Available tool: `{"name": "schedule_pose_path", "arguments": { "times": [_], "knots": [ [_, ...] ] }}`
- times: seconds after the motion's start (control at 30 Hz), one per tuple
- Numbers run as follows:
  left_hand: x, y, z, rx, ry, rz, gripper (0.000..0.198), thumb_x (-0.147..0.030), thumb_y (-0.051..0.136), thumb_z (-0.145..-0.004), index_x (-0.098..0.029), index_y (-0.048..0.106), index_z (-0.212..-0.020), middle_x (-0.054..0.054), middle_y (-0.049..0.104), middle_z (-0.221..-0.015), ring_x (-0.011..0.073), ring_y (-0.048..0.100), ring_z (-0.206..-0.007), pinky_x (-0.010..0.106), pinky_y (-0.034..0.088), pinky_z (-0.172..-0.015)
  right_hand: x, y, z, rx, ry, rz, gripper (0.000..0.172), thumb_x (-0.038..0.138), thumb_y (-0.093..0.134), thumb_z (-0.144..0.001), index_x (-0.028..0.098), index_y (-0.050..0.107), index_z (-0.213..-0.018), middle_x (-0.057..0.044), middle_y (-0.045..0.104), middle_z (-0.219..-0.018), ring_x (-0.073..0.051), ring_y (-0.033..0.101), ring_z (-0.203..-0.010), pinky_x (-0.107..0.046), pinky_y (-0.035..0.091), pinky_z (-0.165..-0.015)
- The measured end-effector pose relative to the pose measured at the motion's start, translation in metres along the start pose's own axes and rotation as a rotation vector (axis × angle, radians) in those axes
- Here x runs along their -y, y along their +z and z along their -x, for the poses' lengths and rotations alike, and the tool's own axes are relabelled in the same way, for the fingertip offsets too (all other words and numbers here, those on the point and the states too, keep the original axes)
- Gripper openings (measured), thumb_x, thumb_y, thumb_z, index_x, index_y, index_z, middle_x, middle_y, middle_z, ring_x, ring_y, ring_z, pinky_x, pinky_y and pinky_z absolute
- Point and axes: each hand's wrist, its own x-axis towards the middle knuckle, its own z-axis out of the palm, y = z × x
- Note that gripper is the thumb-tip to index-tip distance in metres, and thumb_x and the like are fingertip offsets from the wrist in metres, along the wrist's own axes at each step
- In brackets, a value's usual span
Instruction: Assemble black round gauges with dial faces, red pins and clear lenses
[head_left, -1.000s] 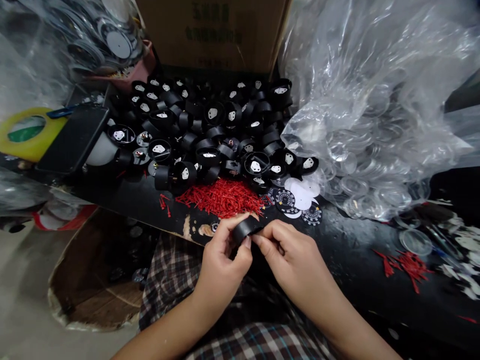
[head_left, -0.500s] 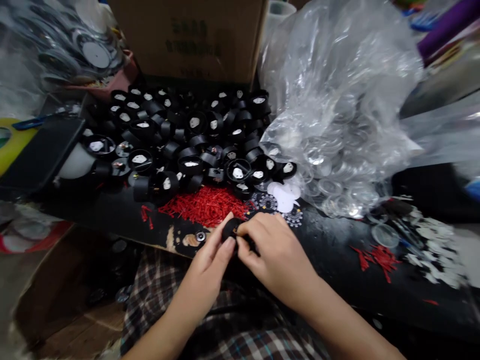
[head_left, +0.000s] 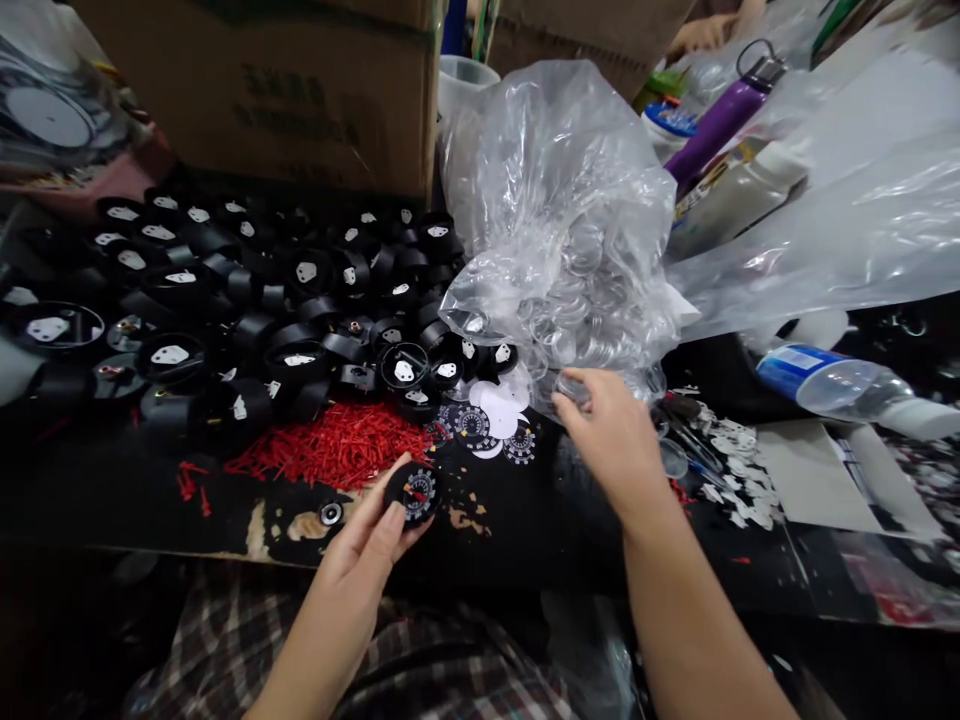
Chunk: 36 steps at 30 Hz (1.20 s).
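Note:
My left hand (head_left: pixel 367 540) is closed around a small round dial gauge (head_left: pixel 417 494), with a black case and a red pointer on its printed face. The face is turned up toward me. My right hand (head_left: pixel 611 430) is at the mouth of a clear plastic bag (head_left: pixel 555 190), its thumb and forefinger closed on a clear plastic disc (head_left: pixel 574 388). More clear discs (head_left: pixel 570 325) spill from the bag beside it. Between the hands lie printed black dial faces (head_left: pixel 472 426) and white paper discs (head_left: pixel 501 408). A heap of red pointers (head_left: pixel 337 445) lies behind my left hand.
Many black gauge cases (head_left: pixel 300 340) are piled at the left, before a cardboard box (head_left: pixel 277 90). White flat parts (head_left: pixel 739 460) lie at the right, near a plastic bottle (head_left: pixel 847 385). A purple bottle (head_left: pixel 724 120) stands behind. Another person's hand (head_left: pixel 705 35) shows at the top.
My right hand has left the gauge and reached right to the clear discs. My left hand still holds the gauge, now with its dial showing. The view has swung right.

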Motion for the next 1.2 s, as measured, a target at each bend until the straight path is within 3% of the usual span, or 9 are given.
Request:
{"name": "schedule_pose_path", "arguments": {
  "times": [0.1,0.17,0.27,0.4,0.53,0.73,1.07,1.2],
  "knots": [
    [0.003,0.001,-0.002,0.054,-0.002,-0.008,0.034,-0.036,0.061,-0.085,-0.032,0.064,-0.119,-0.001,0.052,-0.141,0.0264,0.044,-0.132,0.036,0.05,-0.1,-0.033,-0.005,-0.018,-0.028,0.014,0.074,0.029,0.02,0.058,-0.079,0.012,0.067,-0.105,-0.018,0.063,-0.115,-0.035,0.055,-0.11,-0.057,0.034,-0.096],
    [0.003,0.002,-0.003,0.073,-0.008,0.002,0.033,-0.036,0.061,-0.085,-0.032,0.064,-0.118,-0.001,0.054,-0.14,0.0263,0.045,-0.131,0.037,0.05,-0.1,-0.036,-0.006,-0.019,-0.026,-0.014,0.029,0.027,0.022,0.053,-0.083,0.013,0.069,-0.103,-0.016,0.066,-0.111,-0.03,0.057,-0.108,-0.052,0.037,-0.097],
    [0.001,0.004,-0.004,0.034,-0.029,0.074,0.035,-0.037,0.063,-0.084,-0.027,0.065,-0.117,0.004,0.057,-0.137,0.0275,0.049,-0.127,0.041,0.05,-0.099,-0.015,-0.003,-0.004,0.067,-0.007,-0.207,0.033,0.029,0.052,-0.086,0.015,0.066,-0.111,-0.01,0.07,-0.099,-0.022,0.064,-0.09,-0.041,0.049,-0.084],
    [-0.005,0.008,-0.004,0.062,-0.11,0.222,0.031,-0.036,0.061,-0.086,-0.021,0.067,-0.112,0.008,0.069,-0.118,0.0231,0.065,-0.105,0.04,0.052,-0.094,0.03,0.013,0.029,0.444,0.124,-0.812,0.039,0.031,0.057,-0.084,0.017,0.061,-0.121,-0.002,0.067,-0.078,-0.014,0.062,-0.065,-0.032,0.053,-0.069],
    [-0.01,0.007,-0.003,0.127,-0.18,0.32,0.027,-0.035,0.054,-0.09,-0.017,0.068,-0.106,0.009,0.074,-0.103,0.0181,0.069,-0.091,0.035,0.052,-0.089,0.059,0.024,0.05,0.637,0.188,-0.969,0.036,0.034,0.054,-0.089,0.022,0.062,-0.122,-0.001,0.065,-0.08,-0.012,0.06,-0.064,-0.028,0.051,-0.062],
    [-0.012,0.006,0.002,0.15,-0.158,0.36,0.028,-0.034,0.049,-0.093,-0.017,0.068,-0.104,0.006,0.075,-0.1,0.0159,0.069,-0.089,0.032,0.051,-0.09,0.074,0.021,0.052,0.591,0.058,-0.838,0.032,0.029,0.052,-0.088,0.021,0.066,-0.116,-0.002,0.059,-0.081,-0.012,0.059,-0.066,-0.028,0.053,-0.064],
    [-0.01,0.005,0.002,0.155,-0.113,0.324,0.026,-0.036,0.055,-0.09,-0.021,0.07,-0.104,0.005,0.073,-0.104,0.0177,0.069,-0.092,0.036,0.051,-0.093,0.074,0.025,0.056,0.535,-0.006,-0.762,0.031,0.027,0.051,-0.09,0.023,0.066,-0.117,-0.002,0.059,-0.082,-0.012,0.058,-0.067,-0.028,0.053,-0.065],
    [-0.011,0.008,0.002,0.164,-0.086,0.263,0.025,-0.034,0.059,-0.087,-0.024,0.069,-0.108,0.006,0.069,-0.117,0.0223,0.064,-0.106,0.036,0.051,-0.093,0.074,0.028,0.064,0.428,-0.108,-0.614,0.034,0.026,0.052,-0.09,0.026,0.063,-0.122,-0.005,0.056,-0.098,-0.016,0.059,-0.089,-0.033,0.053,-0.078]
  ]
}}
